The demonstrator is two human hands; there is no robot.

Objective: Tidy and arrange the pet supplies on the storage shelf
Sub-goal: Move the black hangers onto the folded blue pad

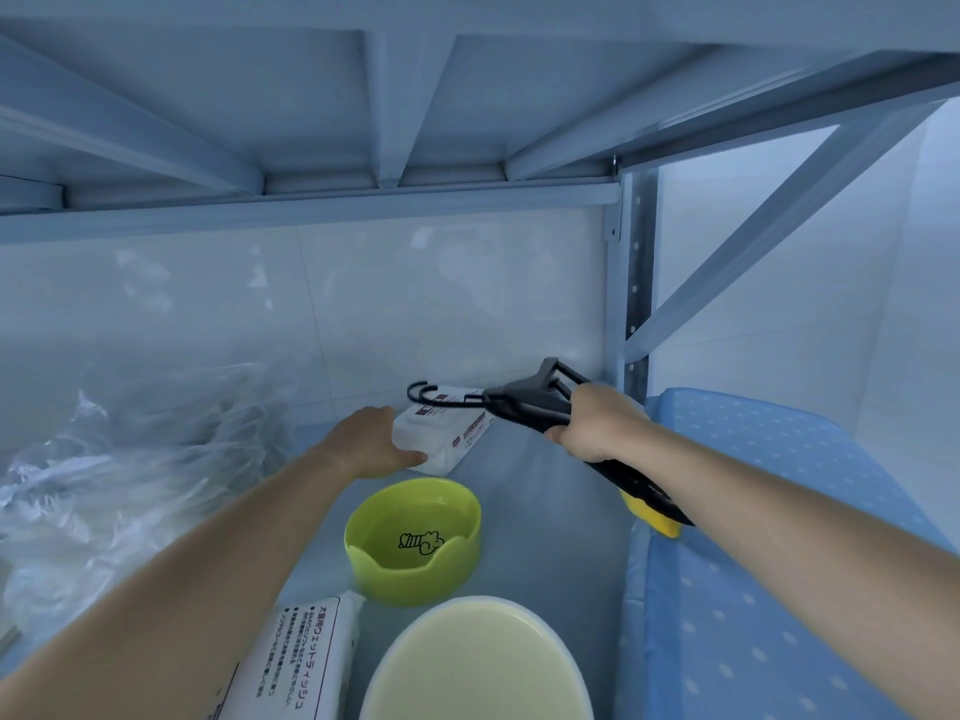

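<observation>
My left hand (371,441) rests on a white pack of pet wipes (447,433) lying at the back of the shelf, thumb along its near edge. My right hand (597,423) grips a bunch of black hangers (524,402), their hooks pointing left over the pack; a yellow part (652,514) shows under my forearm. A lime-green pet bowl (413,543) with a cartoon print stands in front of the pack. Nearer me are a pale round bowl (475,662) and a second wipes pack (291,662).
Crumpled clear plastic bags (119,475) fill the shelf's left side. A blue dotted padded board (769,563) lies along the right. The steel shelf upright (636,283) stands at the back right, and the upper shelf's underside (363,106) hangs low overhead.
</observation>
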